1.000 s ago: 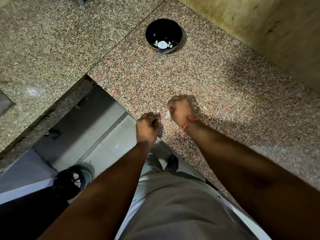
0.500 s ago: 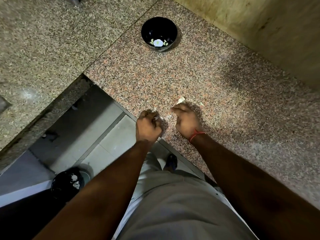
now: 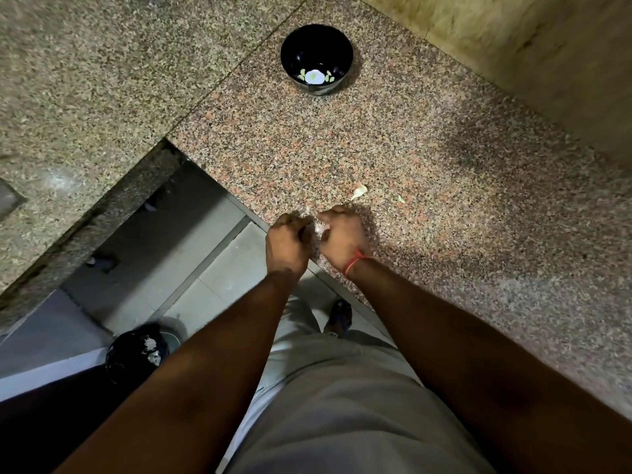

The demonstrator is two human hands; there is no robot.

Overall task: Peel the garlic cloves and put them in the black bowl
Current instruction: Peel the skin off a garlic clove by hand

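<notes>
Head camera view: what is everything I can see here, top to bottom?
black bowl: one, black with a white-and-green floral pattern at the bottom, far end of the pinkish slab
granite counter: pinkish speckled slab on the right, meeting a greyer slab on the left
garlic clove: one, pale, on the counter just beyond the hands
small scrap: one, pale, right of that clove
bin: one, dark, on the floor at lower left, with white bits inside
floor tiles: grey, below the counter edge
left hand: curled, at the counter edge
right hand: curled, red thread on the wrist, pinching something pale and blurred with the left
</notes>
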